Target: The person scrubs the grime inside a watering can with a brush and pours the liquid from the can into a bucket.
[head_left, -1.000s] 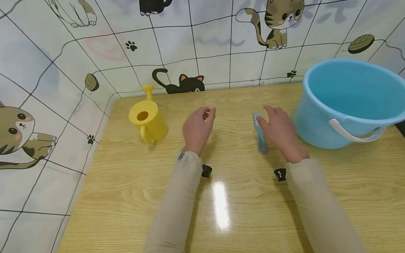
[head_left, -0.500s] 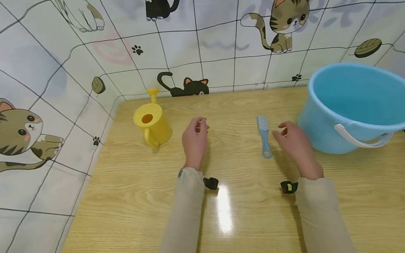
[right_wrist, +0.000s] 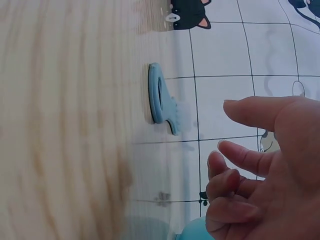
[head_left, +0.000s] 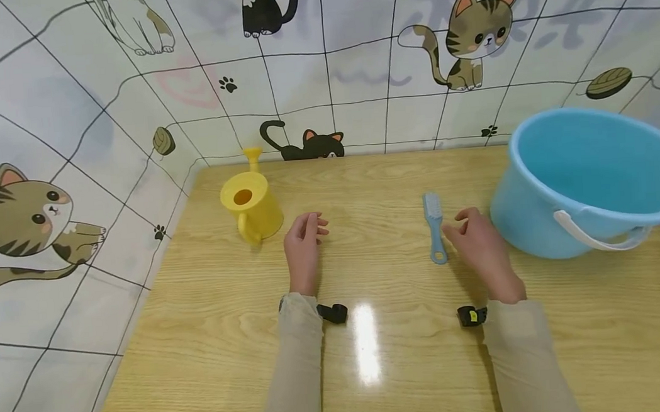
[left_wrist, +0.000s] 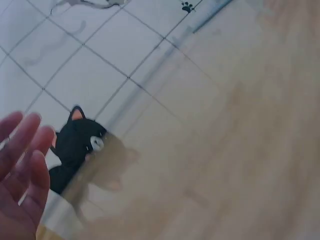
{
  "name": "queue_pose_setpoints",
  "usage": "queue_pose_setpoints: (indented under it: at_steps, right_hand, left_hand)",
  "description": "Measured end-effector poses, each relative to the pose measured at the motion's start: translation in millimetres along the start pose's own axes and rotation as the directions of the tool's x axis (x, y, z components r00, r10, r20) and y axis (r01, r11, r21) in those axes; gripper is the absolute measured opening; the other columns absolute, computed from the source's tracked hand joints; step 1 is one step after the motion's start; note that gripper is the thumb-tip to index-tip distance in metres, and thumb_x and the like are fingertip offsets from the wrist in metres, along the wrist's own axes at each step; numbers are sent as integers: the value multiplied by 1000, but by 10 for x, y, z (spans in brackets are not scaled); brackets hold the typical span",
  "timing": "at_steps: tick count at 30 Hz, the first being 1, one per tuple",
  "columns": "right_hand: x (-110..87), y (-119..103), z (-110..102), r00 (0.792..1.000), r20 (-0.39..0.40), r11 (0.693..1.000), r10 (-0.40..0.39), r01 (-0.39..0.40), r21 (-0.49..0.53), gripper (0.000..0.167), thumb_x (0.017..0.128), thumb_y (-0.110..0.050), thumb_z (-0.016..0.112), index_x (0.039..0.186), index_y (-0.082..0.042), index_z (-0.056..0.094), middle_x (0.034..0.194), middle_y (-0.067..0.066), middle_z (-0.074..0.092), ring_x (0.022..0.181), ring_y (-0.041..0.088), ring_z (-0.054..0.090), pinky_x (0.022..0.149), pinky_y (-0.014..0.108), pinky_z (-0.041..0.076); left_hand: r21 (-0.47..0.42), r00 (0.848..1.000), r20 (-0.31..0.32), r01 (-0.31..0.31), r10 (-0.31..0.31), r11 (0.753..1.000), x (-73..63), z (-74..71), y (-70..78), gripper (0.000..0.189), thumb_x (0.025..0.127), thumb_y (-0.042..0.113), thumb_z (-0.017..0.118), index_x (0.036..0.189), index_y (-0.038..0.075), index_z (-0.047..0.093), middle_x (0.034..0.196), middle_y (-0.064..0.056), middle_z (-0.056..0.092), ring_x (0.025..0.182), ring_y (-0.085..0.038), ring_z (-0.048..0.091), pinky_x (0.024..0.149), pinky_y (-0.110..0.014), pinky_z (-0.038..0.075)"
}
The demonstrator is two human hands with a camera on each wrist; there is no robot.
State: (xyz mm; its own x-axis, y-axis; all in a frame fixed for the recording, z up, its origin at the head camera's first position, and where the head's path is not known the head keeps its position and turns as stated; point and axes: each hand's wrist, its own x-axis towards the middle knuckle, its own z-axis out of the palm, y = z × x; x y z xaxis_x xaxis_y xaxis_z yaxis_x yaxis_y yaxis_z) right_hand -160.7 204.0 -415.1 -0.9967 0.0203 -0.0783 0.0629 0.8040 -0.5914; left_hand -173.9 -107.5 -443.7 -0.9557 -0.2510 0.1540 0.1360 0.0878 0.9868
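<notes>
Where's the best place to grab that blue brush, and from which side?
Probably the handle of the blue brush, from the right with the right hand. The brush lies bristles up, its slim handle pointing toward the person, and that hand is just right of it, fingers holding nothing.

"What did the head view cut off?"
"The blue bucket (head_left: 541, 221) was clipped at three o'clock."
"And the left wrist view?"
"The left hand (left_wrist: 20, 215) ran off at eight o'clock, and the wood-grain tabletop (left_wrist: 240, 150) was blurred."
</notes>
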Motion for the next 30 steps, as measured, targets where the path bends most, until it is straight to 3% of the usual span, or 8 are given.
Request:
queue_pose_setpoints:
  at_steps: [7, 11, 13, 15, 19, 21, 26, 30]
  right_hand:
    - [-62, -43, -26, 993, 118, 1000, -3, 7, -30, 55, 89, -44, 48, 120, 0, 37, 92, 14, 52, 68, 24, 50, 56, 32, 37]
    - [-58, -75, -8, 980, 199, 1000, -17, 21, -18, 52, 88, -40, 52, 119, -1, 37, 92, 13, 50, 67, 22, 47, 57, 32, 37]
    - [-56, -88, 6, 973, 229, 1000, -10, 12, -8, 51, 88, -40, 53, 117, -1, 37, 93, 13, 51, 68, 22, 47, 57, 32, 37]
    - [-53, -85, 16, 969, 246, 1000, 9, -7, -7, 50, 87, -40, 54, 115, -2, 38, 94, 13, 51, 68, 23, 48, 57, 32, 38]
    - [-48, -99, 34, 966, 260, 1000, 17, -13, -18, 48, 87, -39, 55, 112, -2, 39, 97, 15, 53, 70, 23, 49, 58, 32, 39]
    - [-45, -109, 40, 964, 266, 1000, 8, 1, -31, 48, 87, -39, 55, 111, -1, 40, 95, 14, 54, 70, 22, 49, 57, 31, 39]
    - [-38, -112, 67, 955, 296, 996, 12, 13, -83, 46, 86, -38, 57, 108, -1, 41, 79, 7, 54, 64, 20, 46, 54, 30, 37]
    - [-44, -80, 93, 956, 293, 995, 33, -3, -102, 48, 85, -39, 57, 109, -1, 41, 79, 7, 53, 65, 21, 46, 56, 31, 36]
  left_hand:
    - [-75, 998, 2, -65, 65, 995, -46, -105, 117, 25, 94, 27, 46, 93, 9, 64, 86, -16, 61, 76, -30, 59, 67, -54, 41]
    - [-80, 993, -107, -65, 57, 995, -26, -170, 26, 33, 93, 31, 48, 91, 1, 64, 78, -14, 61, 70, -30, 58, 62, -47, 42]
    - [-92, 980, -195, -60, 41, 994, -19, -193, -42, 41, 91, 36, 50, 86, -3, 62, 71, -12, 58, 65, -29, 55, 57, -41, 42]
    - [-107, 956, -292, -68, 34, 992, -6, -205, -108, 47, 89, 40, 51, 81, -6, 59, 63, -11, 53, 58, -29, 49, 52, -36, 40]
    - [-110, 883, -466, -108, 45, 988, 23, -250, -190, 54, 85, 46, 54, 75, -7, 53, 53, -8, 39, 47, -24, 36, 42, -29, 31]
    - [-100, 855, -515, -121, 53, 988, 30, -265, -203, 55, 85, 46, 55, 75, -8, 51, 52, -7, 36, 44, -21, 32, 41, -27, 28]
    - [-61, 806, -589, -122, 63, 991, 27, -302, -187, 51, 86, 44, 55, 74, -6, 54, 52, -4, 37, 47, -16, 33, 45, -26, 28]
    - [-40, 746, -662, -141, 79, 989, 14, -355, -120, 44, 87, 36, 56, 70, -4, 53, 56, -2, 38, 52, -15, 34, 50, -25, 28]
